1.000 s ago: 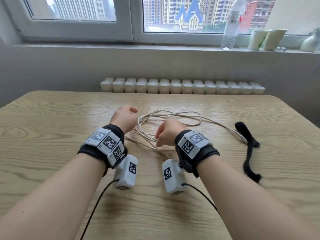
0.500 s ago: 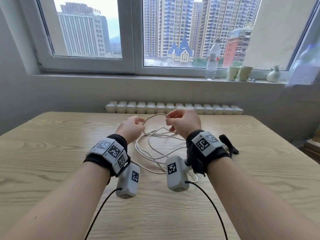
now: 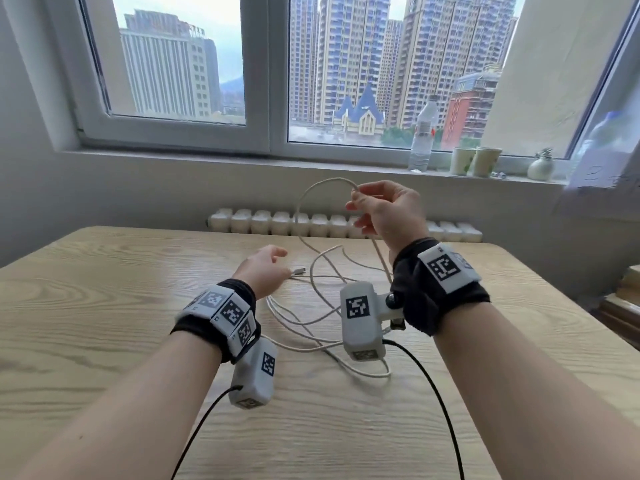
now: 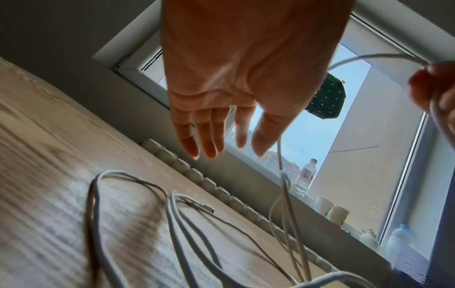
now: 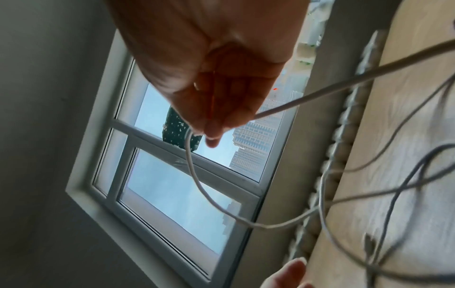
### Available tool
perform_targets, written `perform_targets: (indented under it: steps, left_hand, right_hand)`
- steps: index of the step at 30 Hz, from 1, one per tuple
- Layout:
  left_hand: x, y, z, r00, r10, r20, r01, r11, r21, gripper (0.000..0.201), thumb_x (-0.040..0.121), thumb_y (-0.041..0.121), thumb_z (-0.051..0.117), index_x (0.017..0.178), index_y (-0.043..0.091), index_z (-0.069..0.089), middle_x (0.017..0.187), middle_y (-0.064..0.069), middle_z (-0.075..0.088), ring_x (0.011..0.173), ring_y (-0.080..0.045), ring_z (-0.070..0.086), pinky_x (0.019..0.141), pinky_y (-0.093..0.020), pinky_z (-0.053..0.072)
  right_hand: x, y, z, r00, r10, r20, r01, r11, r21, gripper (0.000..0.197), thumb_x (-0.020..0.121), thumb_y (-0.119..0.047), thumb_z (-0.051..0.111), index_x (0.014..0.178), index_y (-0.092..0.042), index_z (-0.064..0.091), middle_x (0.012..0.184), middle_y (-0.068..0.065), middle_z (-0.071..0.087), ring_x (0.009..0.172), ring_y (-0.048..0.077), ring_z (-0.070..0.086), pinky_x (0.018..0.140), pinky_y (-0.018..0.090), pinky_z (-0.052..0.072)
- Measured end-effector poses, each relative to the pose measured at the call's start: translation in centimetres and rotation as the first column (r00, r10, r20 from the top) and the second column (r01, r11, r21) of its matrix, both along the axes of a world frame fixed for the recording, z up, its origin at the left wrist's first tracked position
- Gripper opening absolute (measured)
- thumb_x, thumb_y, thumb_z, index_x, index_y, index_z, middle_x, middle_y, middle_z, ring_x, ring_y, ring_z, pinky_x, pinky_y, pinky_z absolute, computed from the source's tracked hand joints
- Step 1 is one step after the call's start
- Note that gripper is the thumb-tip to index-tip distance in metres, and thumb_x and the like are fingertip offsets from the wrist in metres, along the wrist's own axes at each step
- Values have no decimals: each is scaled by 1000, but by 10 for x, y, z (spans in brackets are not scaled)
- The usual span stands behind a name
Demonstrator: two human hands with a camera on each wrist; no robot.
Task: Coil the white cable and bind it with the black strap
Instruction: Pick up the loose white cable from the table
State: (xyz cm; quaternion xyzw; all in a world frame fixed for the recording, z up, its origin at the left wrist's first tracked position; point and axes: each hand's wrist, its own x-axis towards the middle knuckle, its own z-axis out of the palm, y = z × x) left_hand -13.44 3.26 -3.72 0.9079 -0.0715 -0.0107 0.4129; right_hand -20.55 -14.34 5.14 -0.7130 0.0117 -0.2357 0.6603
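Right hand (image 3: 388,216) fingers (image 5: 216,124) pinch the white cable (image 3: 322,306), lifted above the tabletop (image 3: 104,306). Left hand (image 3: 265,270) fingers (image 4: 209,140) spread, empty, near the plug end. Risk: trailing crossed loops may knot when drawn. Black strap not visible.

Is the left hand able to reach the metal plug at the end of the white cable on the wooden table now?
Probably yes: the left hand hovers open just beside the metal plug, with nothing between them.

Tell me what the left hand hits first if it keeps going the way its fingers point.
Probably the white cable, near its plug end; the left hand reaches toward it with fingers open, though depth is unclear.
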Motion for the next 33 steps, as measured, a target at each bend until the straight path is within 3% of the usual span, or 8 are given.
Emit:
perform_targets:
  steps: [6, 12, 20, 22, 25, 27, 29, 33]
  left_hand:
    - [5, 2, -17, 992, 30, -121, -19, 996, 88, 35, 91, 10, 50, 125, 13, 58, 127, -10, 58, 115, -25, 52, 93, -32, 41]
    - [16, 4, -37, 967, 58, -249, -42, 996, 73, 24, 88, 7, 57, 112, 7, 62, 87, -10, 60, 62, -16, 55, 51, -23, 46]
    - [32, 5, -44, 947, 145, -285, -172, 983, -71, 41, 80, 2, 65, 117, 13, 51, 82, -8, 64, 66, -21, 63, 69, -34, 54]
    - [35, 4, -45, 940, 148, -306, -193, 974, -122, 44, 77, 1, 68, 111, 17, 47, 82, -12, 65, 70, -24, 65, 73, -38, 56]
    - [38, 7, -45, 929, 140, -344, -228, 946, -231, 32, 70, -9, 61, 96, 6, 51, 93, -24, 66, 81, -33, 67, 81, -46, 56]
    - [39, 9, -43, 919, 108, -380, -237, 920, -311, 18, 73, -15, 53, 79, 2, 51, 93, -24, 66, 85, -34, 67, 81, -43, 56]
    - [39, 11, -41, 904, 67, -423, -255, 877, -406, 22, 80, -18, 46, 77, 3, 51, 85, -17, 67, 75, -25, 68, 65, -30, 56]
    - [36, 18, -35, 891, 16, -454, -260, 837, -482, 18, 88, -9, 48, 76, 1, 57, 71, -8, 69, 60, -13, 65, 63, -23, 54]
  right_hand:
    - [11, -23, -41, 957, -191, -218, 186, 981, -47, 19, 85, 6, 57, 87, -13, 56, 78, 10, 71, 48, 12, 64, 45, 23, 48]
    - [34, -27, -62, 915, -210, -346, 222, 975, -5, 27, 86, 8, 44, 74, -7, 63, 74, 10, 67, 52, 17, 65, 54, 28, 57]
    - [59, -17, -84, 878, -133, -460, 110, 991, -77, 32, 84, 2, 56, 115, -3, 59, 100, 14, 65, 83, 24, 69, 69, 33, 60]
    - [65, -15, -88, 883, -188, -431, 144, 980, -134, 32, 81, -2, 57, 111, -11, 64, 107, 11, 65, 83, 21, 68, 77, 36, 60]
    - [68, -12, -84, 886, -322, -333, 259, 940, -221, 23, 71, -11, 58, 80, -29, 69, 106, 3, 65, 91, 19, 65, 83, 38, 57]
    - [68, -9, -81, 891, -316, -325, 253, 942, -222, 21, 71, -9, 59, 67, -27, 69, 89, 0, 70, 80, 16, 65, 74, 33, 57]
    - [67, -4, -78, 920, -181, -347, 134, 979, -155, 21, 74, -4, 62, 65, -21, 70, 71, 1, 68, 58, 13, 59, 53, 26, 51]
    - [67, 16, -75, 933, 31, -359, -73, 992, -103, 15, 82, -2, 61, 75, -11, 70, 67, 4, 68, 45, 8, 56, 41, 18, 44]
